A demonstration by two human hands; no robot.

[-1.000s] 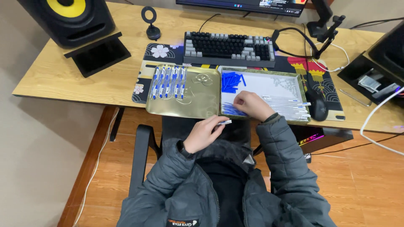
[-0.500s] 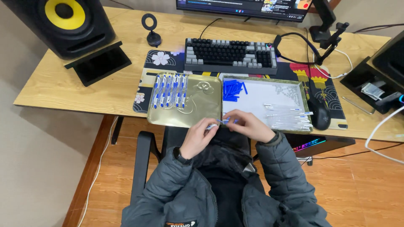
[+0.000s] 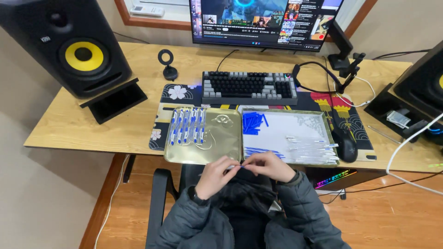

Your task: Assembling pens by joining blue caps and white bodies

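On the left of the tabletop (image 3: 69, 131) stands one black speaker with a yellow cone (image 3: 76, 48), with one small ring stand (image 3: 168, 64) to its right. Further right, one keyboard (image 3: 249, 87) sits behind two shallow trays. The gold tray (image 3: 226, 143) on the left holds about seven assembled blue-and-white pens (image 3: 187, 125) laid side by side. The white tray (image 3: 281, 133) on the right carries one heap of blue caps (image 3: 253, 122), a small group of blue refills along its near edge and a pile of clear barrels (image 3: 314, 150), too jumbled to count. One black mouse (image 3: 345, 145) lies just beside it.

Below the tabletop's near edge, the left hand (image 3: 216, 175) and the right hand (image 3: 267, 165) meet over the lap. Each grip is closed, fingertips pinching opposite ends of one thin pen part (image 3: 234, 167), blue at its right tip.

Against the frame half a second earlier, the hands sit in much the same place with the part between them, while the view has tilted up, bringing one monitor (image 3: 265, 23) fully into sight.
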